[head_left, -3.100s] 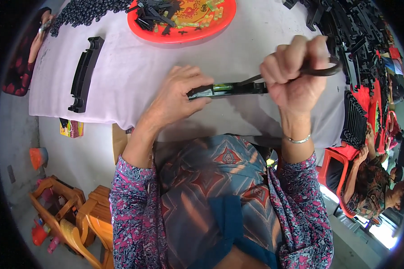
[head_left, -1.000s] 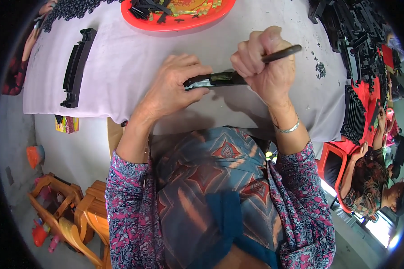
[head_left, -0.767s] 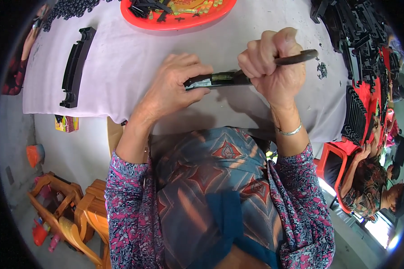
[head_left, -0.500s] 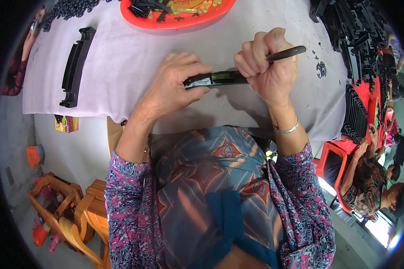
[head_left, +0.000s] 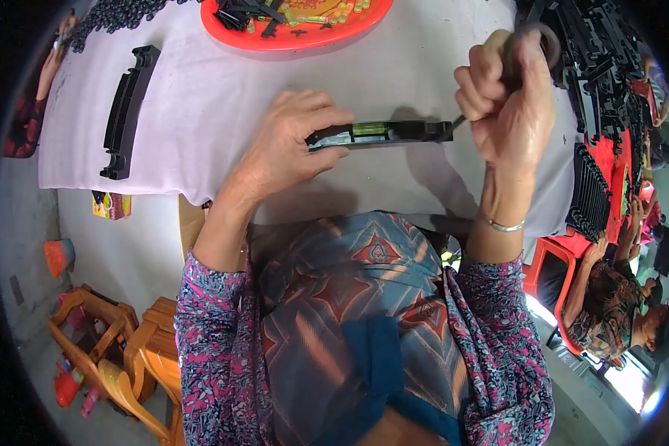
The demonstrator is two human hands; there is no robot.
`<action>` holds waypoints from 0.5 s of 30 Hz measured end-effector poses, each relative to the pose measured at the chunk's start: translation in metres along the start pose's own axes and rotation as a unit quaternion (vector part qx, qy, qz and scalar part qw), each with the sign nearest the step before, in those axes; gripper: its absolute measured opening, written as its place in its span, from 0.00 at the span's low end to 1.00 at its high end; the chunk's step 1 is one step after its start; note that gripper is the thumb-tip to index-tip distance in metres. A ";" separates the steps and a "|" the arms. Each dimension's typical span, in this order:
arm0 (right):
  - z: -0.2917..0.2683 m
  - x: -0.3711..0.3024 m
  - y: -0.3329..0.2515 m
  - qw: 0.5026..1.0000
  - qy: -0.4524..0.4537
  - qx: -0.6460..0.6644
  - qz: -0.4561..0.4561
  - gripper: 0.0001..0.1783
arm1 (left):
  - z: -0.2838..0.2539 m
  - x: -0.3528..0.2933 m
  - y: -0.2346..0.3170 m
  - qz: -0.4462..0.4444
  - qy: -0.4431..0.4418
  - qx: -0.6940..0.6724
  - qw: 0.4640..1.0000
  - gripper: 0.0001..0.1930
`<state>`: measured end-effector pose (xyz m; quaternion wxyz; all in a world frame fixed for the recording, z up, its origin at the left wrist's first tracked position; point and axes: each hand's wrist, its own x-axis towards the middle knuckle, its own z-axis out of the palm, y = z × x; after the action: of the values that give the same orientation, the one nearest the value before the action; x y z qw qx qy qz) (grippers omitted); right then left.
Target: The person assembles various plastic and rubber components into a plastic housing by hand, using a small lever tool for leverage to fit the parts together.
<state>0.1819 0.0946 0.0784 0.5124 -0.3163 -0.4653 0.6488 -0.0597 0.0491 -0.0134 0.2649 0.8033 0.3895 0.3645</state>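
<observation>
My left hand (head_left: 297, 134) grips the left end of a black spirit level (head_left: 416, 131), which lies crosswise over the pale cloth. A yellow-green vial (head_left: 369, 131) shows in the level's middle, and its right end sticks out uncovered. To the right and above that end, my right hand (head_left: 509, 100) is closed around dark scissors (head_left: 548, 46). Their looped handle shows above the fist, somewhat blurred. A thin dark tip points down toward the level's right end; whether it touches cannot be made out.
At the far edge sits a red tray (head_left: 297, 46) with black strips and yellow-green vials. Another black level body (head_left: 128, 111) lies at left, near a heap of small black parts (head_left: 119, 21). Black frames (head_left: 598, 67) pile up at right. A co-worker (head_left: 609, 305) sits beyond a red chair (head_left: 546, 264).
My right hand has moved right and away from the level with the scissors, uncovering its right end. The left hand keeps its hold in nearly the same place.
</observation>
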 end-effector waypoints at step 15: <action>-0.052 0.022 0.035 0.780 0.014 -0.625 0.032 0.14 | 0.002 -0.009 0.002 -0.006 -0.003 -0.003 1.000 0.20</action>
<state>0.2088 0.1284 0.0278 0.1875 -0.5911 -0.7510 0.2267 -0.0615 0.0409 -0.0163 0.2709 0.8012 0.3923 0.3616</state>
